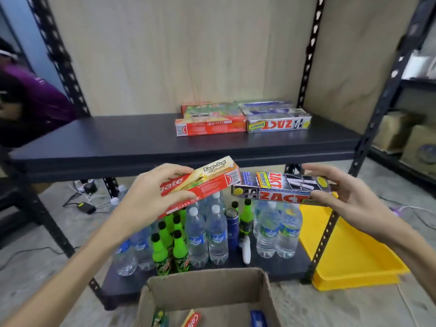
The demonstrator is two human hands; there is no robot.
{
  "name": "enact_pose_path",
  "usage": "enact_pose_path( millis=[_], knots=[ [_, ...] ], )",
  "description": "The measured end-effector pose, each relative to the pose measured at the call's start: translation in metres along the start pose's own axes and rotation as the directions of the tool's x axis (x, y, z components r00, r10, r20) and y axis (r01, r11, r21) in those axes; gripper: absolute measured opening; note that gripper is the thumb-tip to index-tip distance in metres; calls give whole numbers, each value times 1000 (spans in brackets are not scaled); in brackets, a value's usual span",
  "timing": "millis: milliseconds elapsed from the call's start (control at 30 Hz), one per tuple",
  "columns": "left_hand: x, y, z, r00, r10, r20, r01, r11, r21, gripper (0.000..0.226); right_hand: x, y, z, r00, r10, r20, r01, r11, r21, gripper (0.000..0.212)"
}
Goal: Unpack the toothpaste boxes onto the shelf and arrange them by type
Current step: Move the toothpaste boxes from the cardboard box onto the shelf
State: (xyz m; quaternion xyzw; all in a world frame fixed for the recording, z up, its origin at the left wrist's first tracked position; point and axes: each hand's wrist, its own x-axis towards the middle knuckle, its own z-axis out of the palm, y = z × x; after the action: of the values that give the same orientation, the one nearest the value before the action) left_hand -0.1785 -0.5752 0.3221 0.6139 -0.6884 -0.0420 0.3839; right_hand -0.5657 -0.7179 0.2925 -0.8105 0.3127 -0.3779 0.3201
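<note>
**Two toothpaste boxes held up below a dark shelf**

The left hand (151,199) gripped a red Colgate box (200,182), fingers curled over its top and thumb beneath. The right hand (349,197) pinched a black Zact box (280,188) by its right end. Both boxes sat side by side, just below the near edge of the dark shelf (118,142). On the shelf, far right, lay a group of red boxes (211,125) beside a group of silver Zact boxes (278,119). Near the viewer stood an open cardboard carton (207,286) with a few boxes inside. Water bottles (217,234) and green bottles (169,241) crowded the lower shelf, and a yellow tray (349,256) lay to the right.
</note>
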Motion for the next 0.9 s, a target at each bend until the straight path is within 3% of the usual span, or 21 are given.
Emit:
enact_pose_path(
  millis=[167, 400, 733, 900],
  knots=[
    [53, 20, -35, 1000, 21, 10, -21, 1000, -12, 48, 42, -31, -35, 999, -32, -11, 32, 999, 41, 46],
    [143, 20, -58, 999, 37, 21, -37, 999, -4, 70, 121, -40, -58, 998, -54, -44, 56, 997, 58, 43],
    [305, -29, -45, 999, 35, 20, -38, 987, 157, 42, 258, 18, -69, 996, -44, -80, 51, 995, 88, 39],
    [364, -72, -19, 998, -38, 50, 27, 976, 216, 27, 321, 64, -77, 997, 58, -50, -55, 997, 55, 37]
  ],
)
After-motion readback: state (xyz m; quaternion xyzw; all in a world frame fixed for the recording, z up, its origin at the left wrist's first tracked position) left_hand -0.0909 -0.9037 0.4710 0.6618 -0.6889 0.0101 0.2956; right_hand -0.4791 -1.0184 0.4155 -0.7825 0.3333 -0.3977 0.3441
